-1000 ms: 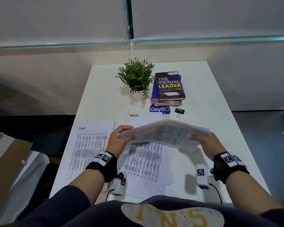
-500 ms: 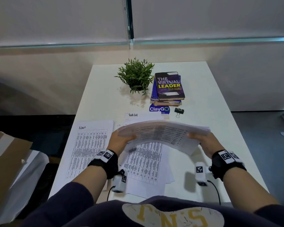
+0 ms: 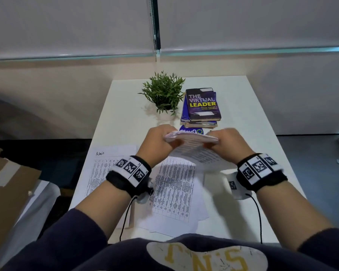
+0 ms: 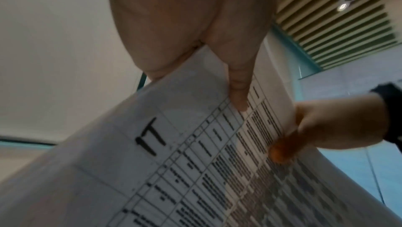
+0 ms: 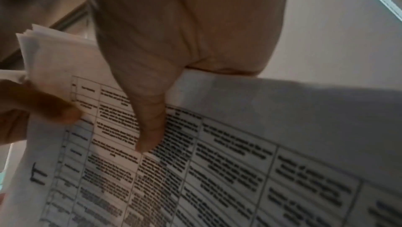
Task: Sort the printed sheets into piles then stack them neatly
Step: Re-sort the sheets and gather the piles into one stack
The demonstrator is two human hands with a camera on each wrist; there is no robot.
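Both hands hold a bundle of printed sheets (image 3: 192,145) in the air over the table's middle, its far edge raised and its near end drooping. My left hand (image 3: 157,143) grips the bundle's left side, thumb (image 4: 238,82) lying on a table page headed "IT" (image 4: 195,153). My right hand (image 3: 225,145) grips the right side, thumb (image 5: 150,124) across the same printed page (image 5: 217,170). Below lie a loose pile of table sheets (image 3: 174,190) and, to its left, a sheet marked "Admin" (image 3: 104,173).
On the white table (image 3: 249,122), at the back, stand a small potted plant (image 3: 163,94) and a stack of books (image 3: 202,106), with a blue ClayGo sticker (image 3: 191,131) in front. Cardboard (image 3: 6,184) sits off the table's left edge.
The hands have come closer together and moved away from me, up toward the books. The bundle has tipped from lying flat and wide to a steeper tilt with its far edge raised.
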